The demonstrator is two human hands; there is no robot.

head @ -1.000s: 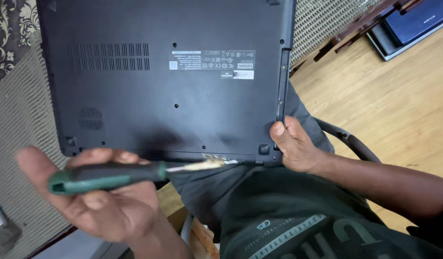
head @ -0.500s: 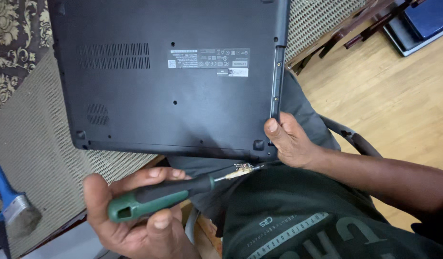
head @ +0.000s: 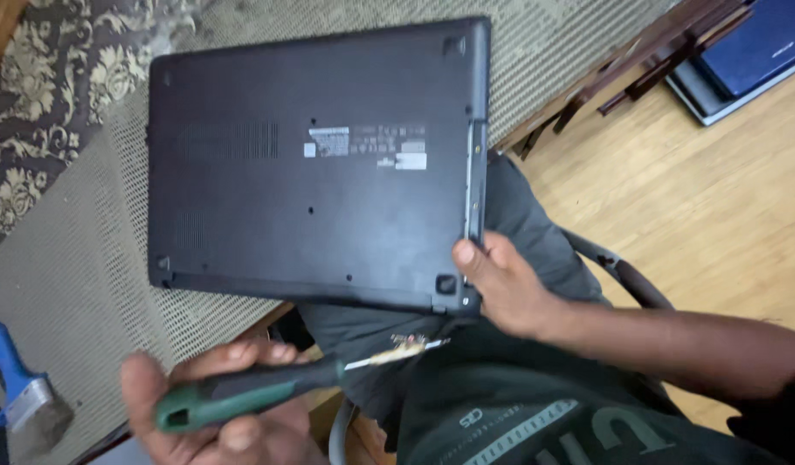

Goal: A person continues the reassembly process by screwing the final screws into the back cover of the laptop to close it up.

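Now right hand (head: pixel 509 288) grips laptop (head: pixel 311 164); left hand (head: pixel 216 413) holds screwdriver (head: pixel 268 387).

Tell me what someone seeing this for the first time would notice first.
A black laptop lies upside down across the middle, its underside up, on a woven mat. The right hand grips its near right corner, while the left hand holds a green-handled screwdriver low in front, its tip clear of the laptop.

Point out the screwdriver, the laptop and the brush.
screwdriver (head: pixel 242 396), head view, on its green handle.
laptop (head: pixel 268 215), head view, on its dark underside.
brush (head: pixel 10 366), head view, on its blue handle.
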